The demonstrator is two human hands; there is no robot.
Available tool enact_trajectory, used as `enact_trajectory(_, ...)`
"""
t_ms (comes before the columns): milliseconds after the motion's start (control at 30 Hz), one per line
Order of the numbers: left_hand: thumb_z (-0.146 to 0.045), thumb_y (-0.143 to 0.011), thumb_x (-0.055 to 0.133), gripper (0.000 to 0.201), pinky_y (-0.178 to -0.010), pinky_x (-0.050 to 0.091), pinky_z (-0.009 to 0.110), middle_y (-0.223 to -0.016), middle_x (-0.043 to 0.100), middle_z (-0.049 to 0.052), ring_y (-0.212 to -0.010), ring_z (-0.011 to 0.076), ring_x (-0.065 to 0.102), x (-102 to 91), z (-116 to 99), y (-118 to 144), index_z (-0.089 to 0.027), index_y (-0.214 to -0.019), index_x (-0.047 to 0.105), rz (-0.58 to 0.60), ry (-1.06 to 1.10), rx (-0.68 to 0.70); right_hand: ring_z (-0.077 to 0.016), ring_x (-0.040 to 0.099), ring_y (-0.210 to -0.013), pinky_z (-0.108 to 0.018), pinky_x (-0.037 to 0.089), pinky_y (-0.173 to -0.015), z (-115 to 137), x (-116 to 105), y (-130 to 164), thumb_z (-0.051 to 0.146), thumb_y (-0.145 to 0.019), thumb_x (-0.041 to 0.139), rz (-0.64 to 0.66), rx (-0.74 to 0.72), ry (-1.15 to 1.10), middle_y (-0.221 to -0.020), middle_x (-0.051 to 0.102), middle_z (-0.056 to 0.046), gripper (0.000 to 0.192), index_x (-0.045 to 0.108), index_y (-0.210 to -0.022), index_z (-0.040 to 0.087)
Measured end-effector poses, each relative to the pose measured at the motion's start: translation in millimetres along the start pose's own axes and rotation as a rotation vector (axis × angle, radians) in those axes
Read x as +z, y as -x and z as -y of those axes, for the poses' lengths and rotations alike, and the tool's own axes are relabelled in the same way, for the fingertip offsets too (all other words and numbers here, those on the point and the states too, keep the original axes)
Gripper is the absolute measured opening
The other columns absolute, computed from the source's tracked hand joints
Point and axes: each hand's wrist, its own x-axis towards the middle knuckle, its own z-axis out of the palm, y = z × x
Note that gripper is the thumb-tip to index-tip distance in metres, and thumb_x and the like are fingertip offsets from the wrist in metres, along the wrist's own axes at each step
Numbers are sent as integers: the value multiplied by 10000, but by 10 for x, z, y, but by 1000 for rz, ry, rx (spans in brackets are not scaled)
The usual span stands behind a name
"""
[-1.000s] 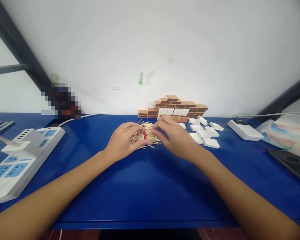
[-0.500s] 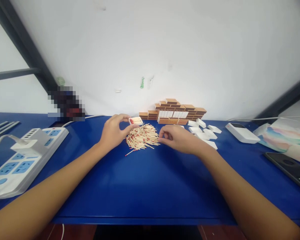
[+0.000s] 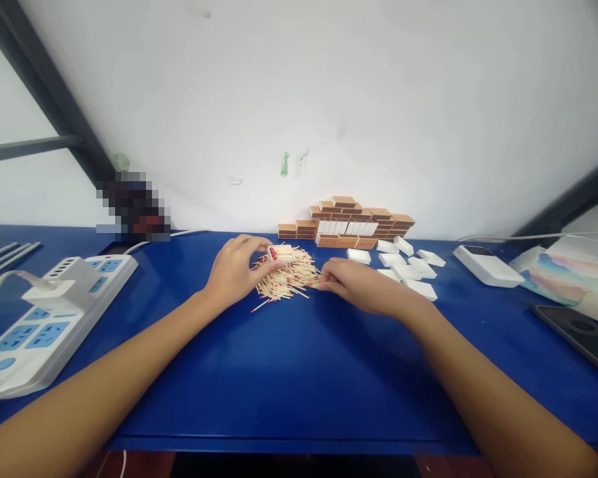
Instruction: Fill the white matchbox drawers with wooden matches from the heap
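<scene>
My left hand (image 3: 236, 272) grips a small white matchbox tray (image 3: 282, 253) between thumb and fingers. Matches with red heads lie inside that tray, which is held over the back of a loose pile of matches (image 3: 286, 282) on the blue table. At the pile's right edge, my right hand (image 3: 346, 282) has its fingertips pinched together on matches; how many is hidden by the fingers. Several white matchbox trays (image 3: 407, 272) lie scattered just beyond my right hand.
Brown matchboxes (image 3: 359, 222) are stacked against the wall behind the pile. To the left lies a white power strip (image 3: 74, 322) with a plugged-in charger. A white device (image 3: 487, 265), a plastic packet (image 3: 553, 269) and a dark phone (image 3: 578, 335) rest on the right of the blue table (image 3: 279, 385).
My left hand has brought the tray rightward and toward me, over the pile. My right hand stays by the pile's right edge, its fingers now more closed.
</scene>
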Motion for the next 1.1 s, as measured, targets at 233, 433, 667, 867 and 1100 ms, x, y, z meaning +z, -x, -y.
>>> enact_trajectory(233,-558,-868,768,416,-864,536,424,-1043,753,68,-951,248,705,51,-80,41,-209,-1075,678,74,19,57,-195,568,-752,-316,402,-659,-19,-147,7,280,-992,578,-324,-45,-47,-876,648,-59,140,573,-873,209)
enact_trajectory(433,-565,-867,764,447,-881,541,433,-1068,752,87,-983,264,700,29,-276,68,-209,-1124,681,90,47,138,-173,557,-765,-300,415,-673,220,65,-44,260,-1022,549,-409,-201,-103,-943,606,-51,84,555,-953,213)
enact_trajectory(667,-552,-891,743,428,-911,539,444,-1091,750,95,-1019,268,697,18,-326,72,-208,-1140,683,105,92,145,-176,550,-768,-306,417,-691,222,112,-22,239,-1029,540,-383,-220,-20,-975,591,-54,60,571,-989,207)
enact_trajectory(867,-574,-883,739,446,-888,542,444,-1078,752,95,-992,260,701,30,-308,72,-200,-1119,681,93,90,143,-184,553,-790,-313,414,-706,233,74,-10,226,-1028,541,-373,-226,-32,-979,587,-58,62,569,-976,208)
enact_trajectory(1100,-578,-868,754,452,-881,546,444,-1067,748,90,-978,260,696,30,-294,70,-205,-1112,682,87,83,124,-160,543,-774,-298,423,-690,233,110,1,262,-1034,559,-360,-270,-175,-948,578,-34,77,596,-980,220)
